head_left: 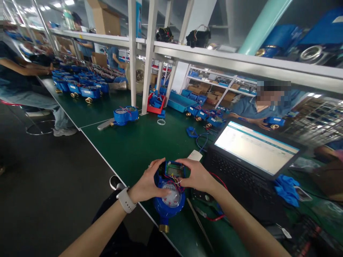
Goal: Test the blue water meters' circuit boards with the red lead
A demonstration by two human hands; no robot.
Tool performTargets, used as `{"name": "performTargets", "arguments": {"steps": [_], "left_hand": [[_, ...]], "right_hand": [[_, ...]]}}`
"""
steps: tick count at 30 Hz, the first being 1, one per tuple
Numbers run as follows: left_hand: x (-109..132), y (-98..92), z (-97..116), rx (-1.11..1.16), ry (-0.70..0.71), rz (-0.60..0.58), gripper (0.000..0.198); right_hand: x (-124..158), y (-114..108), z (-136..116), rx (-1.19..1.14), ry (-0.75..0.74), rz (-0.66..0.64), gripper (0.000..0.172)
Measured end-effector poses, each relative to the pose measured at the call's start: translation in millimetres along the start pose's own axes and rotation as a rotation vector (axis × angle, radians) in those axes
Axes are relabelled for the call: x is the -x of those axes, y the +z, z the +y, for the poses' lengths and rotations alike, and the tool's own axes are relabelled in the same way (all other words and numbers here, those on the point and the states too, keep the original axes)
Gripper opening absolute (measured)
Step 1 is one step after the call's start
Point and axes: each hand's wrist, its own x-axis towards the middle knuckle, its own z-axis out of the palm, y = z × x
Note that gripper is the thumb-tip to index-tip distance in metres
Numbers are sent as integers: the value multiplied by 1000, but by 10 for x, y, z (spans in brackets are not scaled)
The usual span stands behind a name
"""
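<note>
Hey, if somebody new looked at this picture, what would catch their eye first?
Probably the blue water meter at the near edge of the green bench, wires exposed, between the left hand and the right hand. Next, perhaps, the open laptop to the right, its screen lit brightly. Then the crowd of similar blue meters bunched farther along the bench, at the picture's left.

Factory workshop: green workbench (150,142), rows of blue meters (90,92), overhead shelf (230,54)
</note>
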Motion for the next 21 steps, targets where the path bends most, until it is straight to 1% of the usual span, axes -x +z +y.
{"name": "performTargets", "arguments": {"steps": [2,4,6,8,9,10,12,14,17,19,21], "left_hand": [[-17,-8,-21,-21,1,-6,105],[-25,-13,-35,-35,4,-18,107],[-20,-12,-34,-53,15,-40,109],[-9,-10,-11,-78,27,-67,106],[-4,-12,9,-90,32,-79,101],[0,-16,35,-111,38,-91,93],[-2,-31,96,-160,55,-106,71],[-17,-43,151,-181,81,-104,54],[-52,-13,177,-98,126,-69,43],[-71,49,153,-23,153,5,29],[-77,131,114,37,172,117,17]], "right_hand": [[52,-21,-12,69,-41,57,52],[100,-41,7,136,-115,168,54],[121,-48,51,272,-281,363,54],[113,-32,102,435,-454,569,53],[102,-16,126,491,-500,641,53],[90,4,148,515,-504,681,53],[69,49,182,497,-448,701,52],[58,93,202,426,-385,693,50],[52,143,201,307,-322,671,52],[46,162,188,272,-305,650,53],[40,169,183,270,-297,644,53]]}}
